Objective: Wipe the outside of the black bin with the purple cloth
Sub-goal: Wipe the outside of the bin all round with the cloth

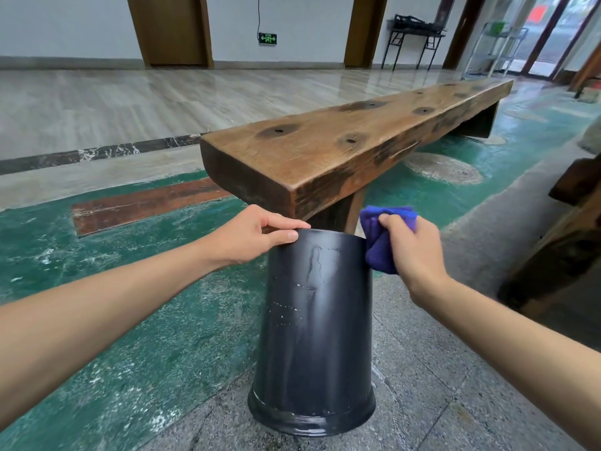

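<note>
- You are wiping the upper right side of the bin [312, 320], which is standing upside down on the floor [130, 320], just in front of the wooden bench [325, 151].
- You are doing this well if you are keeping the cloth [380, 242] flat against the wall and drawing it down in long strokes, working round toward the streaked front.
- Your left hand [250, 237] is bracing the top edge; keep it pressing down so the bin is not sliding or tipping.
- Its fingers [286, 236] are curling over the edge, thumb on the outside, pinching it.
- Your right hand [413, 249] is holding the cloth bunched, fingers closed around it.
- The cloth seems to be touching the bin's side, though the contact is partly hidden.
</note>
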{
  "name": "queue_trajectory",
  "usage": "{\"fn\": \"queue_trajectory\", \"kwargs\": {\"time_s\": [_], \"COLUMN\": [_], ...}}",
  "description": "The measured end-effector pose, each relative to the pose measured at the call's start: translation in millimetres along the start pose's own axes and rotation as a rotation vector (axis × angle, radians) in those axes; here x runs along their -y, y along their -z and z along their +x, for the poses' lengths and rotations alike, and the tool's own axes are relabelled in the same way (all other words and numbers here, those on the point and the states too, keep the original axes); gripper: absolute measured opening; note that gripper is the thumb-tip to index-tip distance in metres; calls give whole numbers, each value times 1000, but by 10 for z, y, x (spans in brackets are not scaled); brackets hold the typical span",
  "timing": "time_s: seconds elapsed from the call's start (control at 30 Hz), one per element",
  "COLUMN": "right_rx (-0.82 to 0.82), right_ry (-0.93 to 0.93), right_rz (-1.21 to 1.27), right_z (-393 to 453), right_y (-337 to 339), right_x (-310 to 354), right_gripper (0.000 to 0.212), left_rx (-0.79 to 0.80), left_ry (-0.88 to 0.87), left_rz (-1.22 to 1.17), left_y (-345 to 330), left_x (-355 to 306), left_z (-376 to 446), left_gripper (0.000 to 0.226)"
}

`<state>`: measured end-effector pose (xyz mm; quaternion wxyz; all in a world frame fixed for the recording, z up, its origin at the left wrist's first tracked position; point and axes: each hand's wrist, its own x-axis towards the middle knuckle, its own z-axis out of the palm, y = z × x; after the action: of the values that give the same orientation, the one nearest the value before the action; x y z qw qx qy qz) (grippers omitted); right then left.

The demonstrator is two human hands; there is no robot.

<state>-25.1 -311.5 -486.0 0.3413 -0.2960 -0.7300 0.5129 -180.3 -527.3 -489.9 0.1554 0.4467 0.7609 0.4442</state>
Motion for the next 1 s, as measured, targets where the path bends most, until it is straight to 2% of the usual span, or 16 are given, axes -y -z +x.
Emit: {"fn": "queue_trajectory", "kwargs": {"time_s": [0.13, 0.23, 0.33, 0.43, 0.53, 0.77, 0.9, 0.93, 1.0], "right_rx": [137, 200, 317, 487, 677, 987, 1069, 1027, 845], "right_ry": [219, 339, 458, 655, 867, 1112, 1067, 1010, 736], "right_rz": [-266, -298, -307, -432, -635, -813, -756, -703, -504], "right_z": [-260, -391, -507, -613, -772, -1177, -1261, -1254, -1187], "right_y": [-143, -232, -277, -221, -125, 96, 179, 201, 238], "right_x": [-1, 3, 11, -20, -104, -287, -246, -227, -135], "right_gripper": [21, 35, 47, 55, 55, 56, 38, 33, 24], "left_rx": [-135, -153, -159, -168, -171, -176, -166, -160, -126], "left_ry": [0, 22, 31, 35, 61, 110, 99, 93, 84], "left_rz": [-56, -66, -61, -44, -36, -49, -58, -62, -67], "left_y": [-108, -124, -136, -128, -86, -105, -132, -123, -85], "left_x": [20, 19, 5, 8, 28, 62, 10, -5, -28], "left_z": [53, 82, 86, 92, 97, 157, 170, 169, 153], "left_gripper": [22, 22, 23, 25, 27, 22, 23, 23, 25]}}
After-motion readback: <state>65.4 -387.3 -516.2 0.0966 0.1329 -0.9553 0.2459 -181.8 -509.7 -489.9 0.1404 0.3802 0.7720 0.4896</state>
